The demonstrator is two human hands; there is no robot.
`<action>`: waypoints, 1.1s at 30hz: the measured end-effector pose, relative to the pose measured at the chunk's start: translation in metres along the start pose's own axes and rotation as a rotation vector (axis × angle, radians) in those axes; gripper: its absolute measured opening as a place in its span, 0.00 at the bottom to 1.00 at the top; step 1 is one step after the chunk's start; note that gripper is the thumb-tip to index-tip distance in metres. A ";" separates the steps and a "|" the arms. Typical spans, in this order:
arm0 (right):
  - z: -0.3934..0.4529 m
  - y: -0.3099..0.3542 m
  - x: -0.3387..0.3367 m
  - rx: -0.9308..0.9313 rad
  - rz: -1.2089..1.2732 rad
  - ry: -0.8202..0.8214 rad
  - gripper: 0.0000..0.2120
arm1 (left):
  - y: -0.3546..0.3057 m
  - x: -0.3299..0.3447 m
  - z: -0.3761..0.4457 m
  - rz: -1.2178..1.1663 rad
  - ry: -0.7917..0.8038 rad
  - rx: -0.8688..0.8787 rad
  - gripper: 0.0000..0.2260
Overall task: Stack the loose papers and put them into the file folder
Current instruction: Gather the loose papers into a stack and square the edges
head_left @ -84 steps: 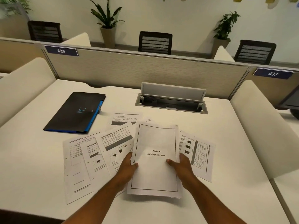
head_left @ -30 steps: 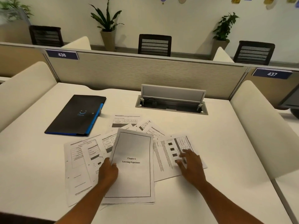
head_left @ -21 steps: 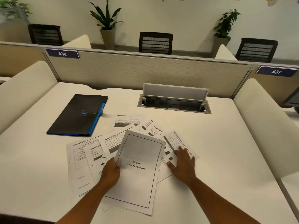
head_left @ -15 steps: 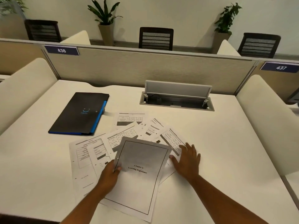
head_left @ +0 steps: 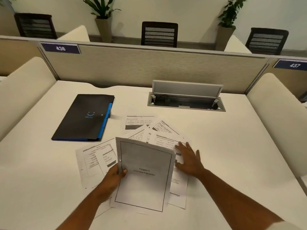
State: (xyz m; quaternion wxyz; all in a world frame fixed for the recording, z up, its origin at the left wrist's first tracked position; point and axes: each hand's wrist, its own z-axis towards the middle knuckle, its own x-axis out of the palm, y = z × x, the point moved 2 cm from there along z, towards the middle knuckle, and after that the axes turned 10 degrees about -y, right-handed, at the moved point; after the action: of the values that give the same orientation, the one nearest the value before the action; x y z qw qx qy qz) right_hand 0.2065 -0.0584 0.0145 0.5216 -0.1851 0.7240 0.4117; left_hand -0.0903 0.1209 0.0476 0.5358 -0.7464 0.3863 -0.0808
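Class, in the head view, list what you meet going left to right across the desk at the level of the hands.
Table-printed sheet → left hand → title page → right hand → bare desk.

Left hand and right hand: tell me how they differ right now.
The left hand pinches the title page by its left edge, thumb on top; the right hand lies flat with fingers spread on the loose papers. The left hand's sheet tilts up off the desk; the right hand's sheets lie flat. Both hands touch paper, and neither touches the black folder.
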 end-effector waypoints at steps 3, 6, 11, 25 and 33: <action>0.002 0.014 0.002 0.061 -0.025 -0.093 0.39 | -0.015 0.007 0.008 0.019 -0.008 0.002 0.15; -0.007 0.021 0.005 0.308 0.042 -0.325 0.39 | -0.030 0.017 0.013 0.078 -0.031 0.037 0.23; -0.025 0.019 0.010 0.354 0.288 -0.337 0.40 | -0.034 0.031 0.020 0.136 -0.061 0.110 0.26; -0.011 -0.007 0.056 0.398 0.288 -0.313 0.34 | -0.036 0.060 0.027 0.141 -0.082 0.140 0.14; -0.031 -0.001 0.027 0.355 0.703 -0.374 0.35 | -0.039 0.071 0.023 0.097 -0.140 0.070 0.14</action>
State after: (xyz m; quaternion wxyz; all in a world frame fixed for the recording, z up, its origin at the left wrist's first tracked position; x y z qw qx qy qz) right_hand 0.1781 -0.0793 -0.0067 0.4958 0.2428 0.6954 0.4601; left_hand -0.0102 0.0956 0.0512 0.5904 -0.7115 0.3807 -0.0158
